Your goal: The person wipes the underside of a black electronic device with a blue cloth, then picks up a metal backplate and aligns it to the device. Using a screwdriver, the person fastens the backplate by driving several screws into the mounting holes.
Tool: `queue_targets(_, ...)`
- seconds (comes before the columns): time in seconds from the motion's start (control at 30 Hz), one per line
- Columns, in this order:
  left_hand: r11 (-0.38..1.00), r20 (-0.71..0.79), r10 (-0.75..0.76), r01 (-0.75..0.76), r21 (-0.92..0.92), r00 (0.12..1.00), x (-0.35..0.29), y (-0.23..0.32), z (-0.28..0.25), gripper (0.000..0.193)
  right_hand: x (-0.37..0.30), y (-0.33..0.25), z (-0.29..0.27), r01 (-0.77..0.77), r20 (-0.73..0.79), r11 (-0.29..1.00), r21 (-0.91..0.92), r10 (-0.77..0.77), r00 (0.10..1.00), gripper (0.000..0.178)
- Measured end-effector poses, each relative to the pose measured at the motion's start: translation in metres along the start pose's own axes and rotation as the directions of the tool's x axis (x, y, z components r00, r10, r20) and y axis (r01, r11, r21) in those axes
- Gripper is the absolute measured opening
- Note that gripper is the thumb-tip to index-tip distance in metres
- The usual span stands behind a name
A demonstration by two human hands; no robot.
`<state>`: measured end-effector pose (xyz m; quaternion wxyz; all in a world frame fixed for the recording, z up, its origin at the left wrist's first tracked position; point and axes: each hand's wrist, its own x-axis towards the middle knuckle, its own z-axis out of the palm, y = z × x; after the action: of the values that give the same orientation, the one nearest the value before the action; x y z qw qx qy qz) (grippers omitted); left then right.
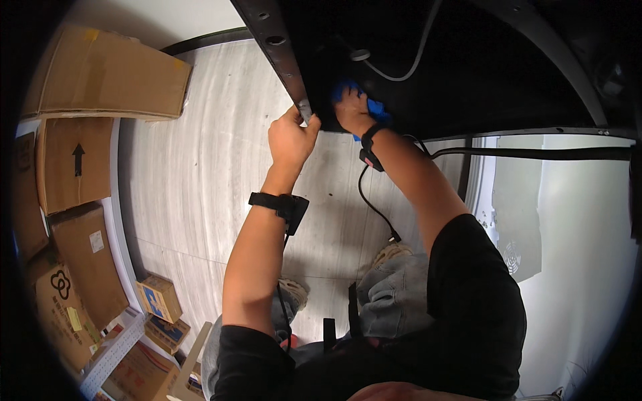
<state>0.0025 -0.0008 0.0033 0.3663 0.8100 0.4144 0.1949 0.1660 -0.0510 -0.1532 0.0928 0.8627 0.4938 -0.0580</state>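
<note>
A large black metal cabinet or frame [441, 100] fills the upper right, with a perforated rail [284, 67] along its left side. The lower end of that rail is pinched by my left hand [289, 142], thumb and fingers about the edge; a small grey piece [305, 111] shows there. Inside the dark frame, my right hand [353, 111] presses a blue cloth [376, 109] against the black surface. Part of the cloth lies under the palm, and its fingertips are partly in shadow. Both wrists wear black straps.
A white cable [420, 50] hangs inside the frame, and a thick black cable [535, 154] runs right from its edge. A thin black cord [370, 204] dangles over the pale wood floor [200, 167]. Cardboard boxes [114, 73] and a loaded shelf [114, 200] line the left.
</note>
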Motion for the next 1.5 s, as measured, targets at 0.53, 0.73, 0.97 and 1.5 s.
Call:
queue_targets(0.53,0.997,0.022,-0.046,0.048,-0.068,0.999,0.001,0.003,0.0,0.024,-0.038,0.069,-0.006,-0.391,0.313,0.917,0.08,0.349,0.883,0.07)
queue_targets(0.73,1.0,0.018,-0.001,0.002,-0.026,1.0,0.003,-0.003,0.002,0.026,0.02,0.105,-0.001,-0.468,0.285,0.871,0.147,0.416,0.864,0.069)
queue_targets(0.97,0.999,0.018,0.002,-0.002,-0.034,1.0,0.001,-0.001,0.003,0.025,0.021,0.041,-0.013,-0.308,0.36,0.948,0.074,0.263,0.895,0.062)
queue_targets(1.5,1.0,0.043,-0.003,0.003,0.006,0.999,0.003,-0.002,0.001,0.027,-0.064,-0.025,-0.023,0.198,0.081,0.98,0.012,-0.198,0.977,0.042)
